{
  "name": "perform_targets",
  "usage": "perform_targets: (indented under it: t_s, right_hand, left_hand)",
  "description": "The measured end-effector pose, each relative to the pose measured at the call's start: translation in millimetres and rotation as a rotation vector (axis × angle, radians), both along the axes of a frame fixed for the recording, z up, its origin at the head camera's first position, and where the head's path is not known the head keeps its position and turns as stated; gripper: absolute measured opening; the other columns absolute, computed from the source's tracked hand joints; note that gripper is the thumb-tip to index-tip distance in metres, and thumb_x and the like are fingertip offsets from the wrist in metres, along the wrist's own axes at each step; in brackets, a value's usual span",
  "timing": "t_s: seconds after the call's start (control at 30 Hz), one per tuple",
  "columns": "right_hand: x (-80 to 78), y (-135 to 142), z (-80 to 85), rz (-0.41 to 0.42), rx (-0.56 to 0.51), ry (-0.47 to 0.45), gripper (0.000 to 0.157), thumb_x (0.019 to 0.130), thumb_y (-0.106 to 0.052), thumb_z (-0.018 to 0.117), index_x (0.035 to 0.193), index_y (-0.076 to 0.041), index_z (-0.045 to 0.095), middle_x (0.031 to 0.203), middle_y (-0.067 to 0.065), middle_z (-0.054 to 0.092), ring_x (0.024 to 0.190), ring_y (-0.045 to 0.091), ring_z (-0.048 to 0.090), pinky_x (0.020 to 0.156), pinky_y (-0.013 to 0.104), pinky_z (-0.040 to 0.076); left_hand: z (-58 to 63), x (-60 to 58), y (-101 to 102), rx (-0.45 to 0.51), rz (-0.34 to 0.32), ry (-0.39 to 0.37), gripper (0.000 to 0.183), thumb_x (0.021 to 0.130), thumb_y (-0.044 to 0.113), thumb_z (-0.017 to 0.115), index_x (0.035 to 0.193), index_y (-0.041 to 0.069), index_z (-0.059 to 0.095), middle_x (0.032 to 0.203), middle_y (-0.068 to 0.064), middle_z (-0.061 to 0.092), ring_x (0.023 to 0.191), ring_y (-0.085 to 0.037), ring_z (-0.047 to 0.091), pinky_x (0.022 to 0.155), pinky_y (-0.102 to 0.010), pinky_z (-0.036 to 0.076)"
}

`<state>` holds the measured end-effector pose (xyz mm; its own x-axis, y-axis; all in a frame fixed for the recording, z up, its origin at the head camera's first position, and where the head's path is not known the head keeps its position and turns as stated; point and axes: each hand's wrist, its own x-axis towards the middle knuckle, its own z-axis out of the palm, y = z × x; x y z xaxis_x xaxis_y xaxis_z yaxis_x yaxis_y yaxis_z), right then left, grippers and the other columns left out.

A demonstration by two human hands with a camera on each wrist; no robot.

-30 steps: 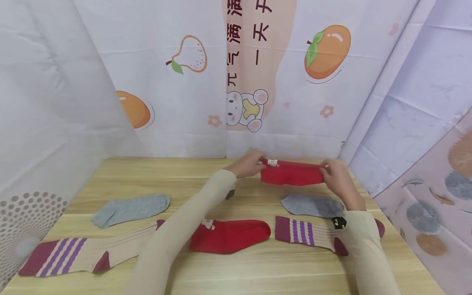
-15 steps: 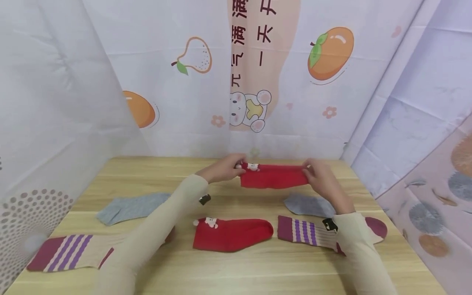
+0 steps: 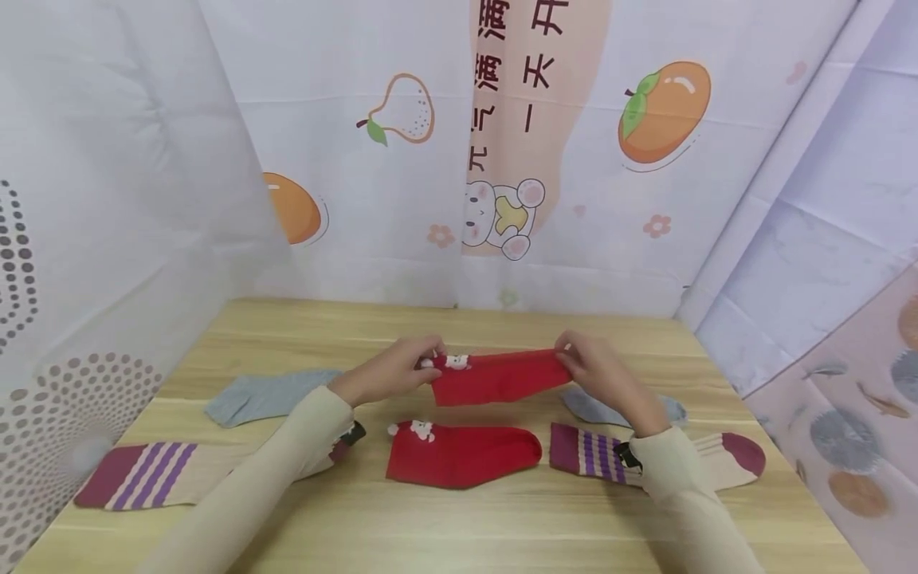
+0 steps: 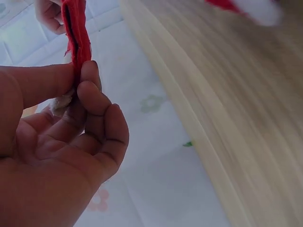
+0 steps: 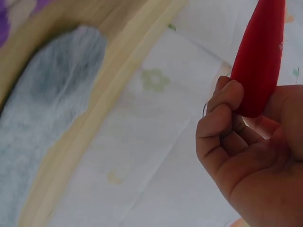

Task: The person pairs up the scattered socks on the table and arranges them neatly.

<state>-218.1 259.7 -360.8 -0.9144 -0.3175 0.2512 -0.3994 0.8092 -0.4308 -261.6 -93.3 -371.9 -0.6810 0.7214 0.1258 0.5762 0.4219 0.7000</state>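
A red sock with a white figure near its cuff is stretched between both hands above the table. My left hand pinches the cuff end; the left wrist view shows thumb and fingertips on the sock's edge. At the other end, the toe is pinched by my right hand, also seen in the right wrist view with the red toe between thumb and fingers. Just below, a matching red sock lies flat on the table, toe pointing right.
Grey socks lie at left and right, the right one partly behind my right arm. Striped cream socks with purple bands and maroon ends lie nearer, each partly covered by a forearm. White printed cloth hangs behind the wooden table.
Both hands have carried the held red sock leftward and down, nearer the red sock on the table. The head view has shifted slightly. Both hands keep their hold.
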Motion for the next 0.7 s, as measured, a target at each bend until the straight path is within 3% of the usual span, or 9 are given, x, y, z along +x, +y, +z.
perform_targets:
  t_s: [0.2, 0.4, 0.57, 0.7]
  right_hand:
    - [6.4, -16.5, 0.3, 0.04, 0.015, -0.077, 0.007, 0.095, -0.002, 0.063, 0.1, -0.006, 0.063, 0.081, 0.002, 0.068, 0.065, 0.011, 0.057, 0.06, 0.029, 0.05]
    - [15.4, -26.5, 3.4, 0.075, 0.044, -0.158, 0.005, 0.094, -0.005, 0.065, 0.097, -0.01, 0.063, 0.08, -0.002, 0.067, 0.064, 0.009, 0.057, 0.06, 0.027, 0.05]
    - [24.9, -34.2, 5.3, 0.161, 0.092, -0.23, 0.009, 0.093, -0.004, 0.067, 0.09, -0.01, 0.063, 0.071, -0.007, 0.062, 0.054, 0.007, 0.05, 0.052, 0.025, 0.046]
    - [30.5, -42.1, 7.6, 0.223, 0.136, -0.227, 0.011, 0.092, -0.003, 0.067, 0.086, -0.011, 0.062, 0.063, -0.01, 0.058, 0.054, 0.004, 0.046, 0.052, 0.023, 0.043]
  left_hand:
    - [-8.2, 16.3, -21.6, 0.018, 0.024, -0.027, 0.017, 0.094, 0.008, 0.068, 0.107, 0.014, 0.06, 0.097, 0.004, 0.066, 0.083, -0.012, 0.063, 0.073, -0.026, 0.056]
    - [-10.2, 32.6, -34.4, 0.002, 0.032, -0.018, 0.016, 0.093, 0.008, 0.069, 0.104, 0.014, 0.06, 0.094, 0.004, 0.066, 0.082, -0.01, 0.063, 0.073, -0.025, 0.056]
    - [-11.3, 41.3, -45.1, -0.065, 0.012, 0.003, 0.014, 0.092, 0.005, 0.069, 0.097, 0.013, 0.059, 0.085, 0.007, 0.062, 0.076, -0.01, 0.057, 0.067, -0.027, 0.053]
    - [-10.9, 44.8, -51.9, -0.128, -0.007, 0.009, 0.014, 0.092, 0.005, 0.069, 0.095, 0.015, 0.059, 0.085, 0.007, 0.061, 0.076, -0.01, 0.056, 0.067, -0.028, 0.052]
